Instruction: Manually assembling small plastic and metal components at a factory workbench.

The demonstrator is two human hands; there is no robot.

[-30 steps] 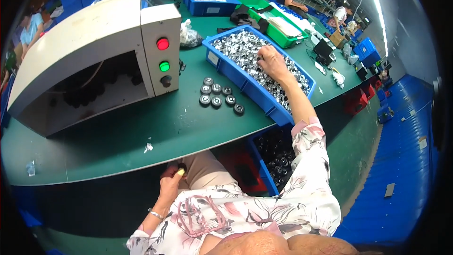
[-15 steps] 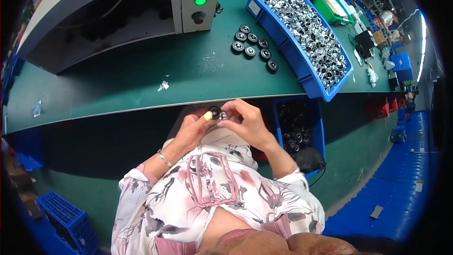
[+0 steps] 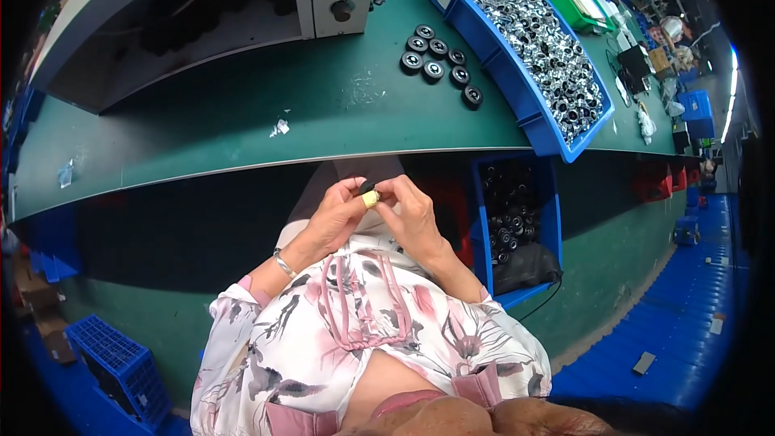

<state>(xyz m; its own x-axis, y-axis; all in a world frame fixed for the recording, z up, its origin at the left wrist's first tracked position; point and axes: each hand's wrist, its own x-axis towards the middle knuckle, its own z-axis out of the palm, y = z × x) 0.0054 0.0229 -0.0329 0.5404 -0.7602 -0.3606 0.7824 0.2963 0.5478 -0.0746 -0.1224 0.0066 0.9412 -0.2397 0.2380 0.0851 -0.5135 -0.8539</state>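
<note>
Above my lap, just in front of the table edge, my left hand (image 3: 337, 216) is closed on a small black wheel (image 3: 368, 186). Yellow tape (image 3: 370, 199) wraps the left thumb, which presses on the wheel's near side. Close against it from the right is my right hand (image 3: 412, 214), its thumb and fingers pinched together at the wheel. The shiny silver part at those fingertips is mostly hidden by fingers. On the table stands a group of several black wheels (image 3: 433, 72) with silver centres.
A long blue bin (image 3: 529, 123) of shiny silver parts sits at the table's right. Below the edge, another blue bin (image 3: 483, 258) holds black wheels and a dark cloth. A grey machine (image 3: 335, 20) with a green light stands back left. A blue crate (image 3: 113, 355) rests on the floor.
The right hand has brought the shiny silver part against the black wheel, and both hands are closer together. The wheel has turned, showing its dark edge. The view has shifted slightly.
</note>
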